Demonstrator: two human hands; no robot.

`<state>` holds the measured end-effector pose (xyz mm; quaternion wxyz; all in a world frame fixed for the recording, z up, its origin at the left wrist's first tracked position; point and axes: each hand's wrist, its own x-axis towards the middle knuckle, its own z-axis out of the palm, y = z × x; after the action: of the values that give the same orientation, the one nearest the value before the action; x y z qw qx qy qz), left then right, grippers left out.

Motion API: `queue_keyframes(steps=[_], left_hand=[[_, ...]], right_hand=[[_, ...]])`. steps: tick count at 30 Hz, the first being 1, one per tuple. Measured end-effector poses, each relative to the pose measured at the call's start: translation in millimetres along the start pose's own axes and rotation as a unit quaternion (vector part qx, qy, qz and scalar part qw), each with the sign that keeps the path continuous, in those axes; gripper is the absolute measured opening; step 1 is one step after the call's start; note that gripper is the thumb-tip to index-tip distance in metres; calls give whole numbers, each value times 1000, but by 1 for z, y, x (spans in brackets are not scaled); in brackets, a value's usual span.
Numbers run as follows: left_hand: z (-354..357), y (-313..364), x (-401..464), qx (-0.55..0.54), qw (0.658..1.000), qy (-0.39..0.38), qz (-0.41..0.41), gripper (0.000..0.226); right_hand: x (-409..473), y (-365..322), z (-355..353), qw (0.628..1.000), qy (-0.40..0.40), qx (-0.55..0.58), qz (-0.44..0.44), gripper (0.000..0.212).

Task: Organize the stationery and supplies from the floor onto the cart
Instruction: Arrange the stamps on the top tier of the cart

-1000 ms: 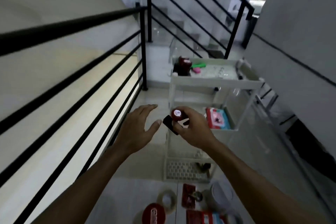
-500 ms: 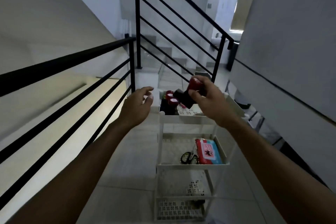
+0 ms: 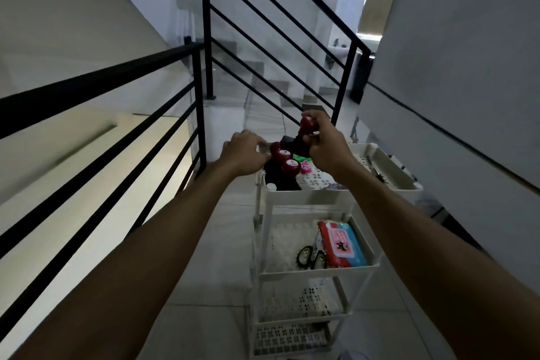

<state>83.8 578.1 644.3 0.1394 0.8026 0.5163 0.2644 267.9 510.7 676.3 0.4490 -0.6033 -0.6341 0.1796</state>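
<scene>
A white three-tier cart (image 3: 306, 194) stands on the tiled floor ahead. My right hand (image 3: 325, 145) grips a stamp with a dark red knob (image 3: 306, 125) and a black base, holding it over the top tray. Two like stamps with red knobs (image 3: 285, 159) stand in that tray's left corner. My left hand (image 3: 244, 155) rests on the tray's left rim beside them, fingers curled; I cannot tell whether it grips anything. The middle tray holds a red and blue wipes pack (image 3: 340, 244) and black scissors (image 3: 311, 256).
A black stair railing (image 3: 117, 131) runs along the left, close to the cart. A grey wall (image 3: 467, 96) closes the right side. A white side tray (image 3: 388, 168) hangs on the cart's right. Green and pink items (image 3: 304, 162) lie in the top tray.
The view rose from the floor items to the cart. My right hand carried the stamp up and forward over the top tray. My left hand reached to the tray's left rim.
</scene>
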Motion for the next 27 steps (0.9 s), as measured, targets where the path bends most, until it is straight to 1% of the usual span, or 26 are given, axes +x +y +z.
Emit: queue_keyframes(steps=[2,5,7,12,14,16,17,18,20,22,24,25,27], left_hand=[[1,0,2,1,1000,-17,0,36],[4,-1,2,-20,999,-36,-9,29],[5,-1,1,-9,999,-42,-11,27],[4,0,-3,32,999,-34,1,27],[7,-1,-3,31,999,-6,12,22],[9,2,-4,-4,999,40,13,8],[8,4,-5,-18,999,48,10,5],[8,5,-6,-23,999,44,5,7],[8,3,-4,-34,999,22,-3,12],[5,4,-5,-62,998,-9,-13,33],[4,7,-5,-46,998,-37,-14,58],[5,8,-3,-25,999,-43,-13,62],[9,7,-1,-2,998,-66,-16,60]], right_hand=[[1,3,2,999,-34,-18,0,68],[-1,11,3,993,-109,-50,1,70],[-1,15,3,990,-132,-54,4,69],[-1,14,2,983,-166,-76,-21,73],[-2,13,3,981,-172,-86,-34,79],[-2,14,5,986,-146,-72,-40,82],[-3,15,6,989,-128,-63,-41,80],[-3,16,8,991,-118,-57,-41,78],[-6,20,14,990,-131,-46,-38,71],[-8,22,17,987,-146,-50,-40,70],[-7,22,19,987,-128,-85,-40,73],[-5,22,19,987,-110,-110,-34,76],[-4,22,20,982,-92,-163,-10,79]])
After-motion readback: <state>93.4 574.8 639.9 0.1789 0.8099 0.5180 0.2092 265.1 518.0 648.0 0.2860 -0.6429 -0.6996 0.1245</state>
